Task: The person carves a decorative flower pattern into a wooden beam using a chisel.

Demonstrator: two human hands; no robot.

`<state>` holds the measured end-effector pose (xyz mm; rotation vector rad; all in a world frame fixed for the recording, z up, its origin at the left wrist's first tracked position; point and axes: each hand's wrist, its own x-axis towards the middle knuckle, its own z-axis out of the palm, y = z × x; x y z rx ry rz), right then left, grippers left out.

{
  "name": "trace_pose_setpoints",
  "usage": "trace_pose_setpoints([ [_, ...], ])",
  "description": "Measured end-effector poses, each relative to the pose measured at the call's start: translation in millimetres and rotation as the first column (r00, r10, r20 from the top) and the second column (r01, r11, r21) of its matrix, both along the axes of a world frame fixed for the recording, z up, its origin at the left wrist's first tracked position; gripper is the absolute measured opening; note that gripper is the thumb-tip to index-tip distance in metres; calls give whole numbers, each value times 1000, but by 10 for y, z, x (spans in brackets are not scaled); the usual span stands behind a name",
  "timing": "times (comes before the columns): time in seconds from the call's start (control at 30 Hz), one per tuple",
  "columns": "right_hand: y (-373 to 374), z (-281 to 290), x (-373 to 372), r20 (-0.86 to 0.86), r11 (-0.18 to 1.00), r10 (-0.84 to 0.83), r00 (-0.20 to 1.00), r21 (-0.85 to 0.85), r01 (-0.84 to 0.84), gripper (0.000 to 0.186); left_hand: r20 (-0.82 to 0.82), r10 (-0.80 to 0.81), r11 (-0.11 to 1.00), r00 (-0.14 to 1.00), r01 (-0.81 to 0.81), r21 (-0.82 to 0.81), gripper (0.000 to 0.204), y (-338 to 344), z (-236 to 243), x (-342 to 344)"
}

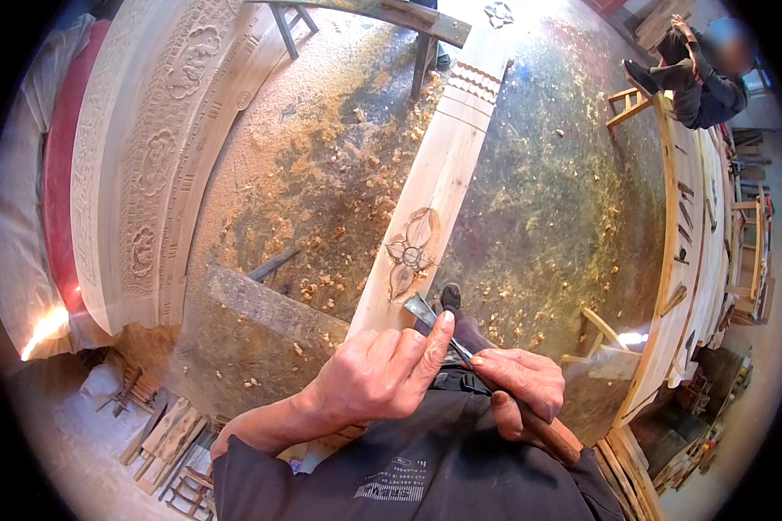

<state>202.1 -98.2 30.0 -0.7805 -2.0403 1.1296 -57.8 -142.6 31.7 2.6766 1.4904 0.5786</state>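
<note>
A wood-carving chisel (420, 309) with a flared metal blade and a brown wooden handle lies slantwise before my chest. My right hand (526, 382) is closed around its handle, thumb along the shaft. Curled fingers of my left hand (382, 369) meet the metal shaft just behind the blade; its thumb is hidden. Beyond the blade, a long pale wooden board (426, 187) stretches away from me. A carved flower motif (411, 253) with dark lines and a round centre is nearest the blade. Farther up the board are wavy carved bands (475, 82) and another motif at the far end.
Large carved wooden panels (161, 156) stand at the left. On the right, a long bench (679, 208) carries several hand tools. A seated person (699, 74) is at the upper right. Wood shavings (339, 230) litter the floor, and a plank (274, 300) lies left of the board.
</note>
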Motion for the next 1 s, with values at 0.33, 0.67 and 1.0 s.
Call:
trace_pose_setpoints([
  [0.33,44,77,-34,33,1000,-7,999,28,6,43,26,0,1000,1000,1,-12,62,-3,-1,-5],
  [0.67,38,-110,-107,-14,998,-24,1000,55,25,45,50,62,996,997,-59,-64,65,-7,-9,19],
  [1.0,-27,-119,18,-123,997,-72,990,-9,72,35,91,22,1000,996,-23,7,61,57,89,-31],
])
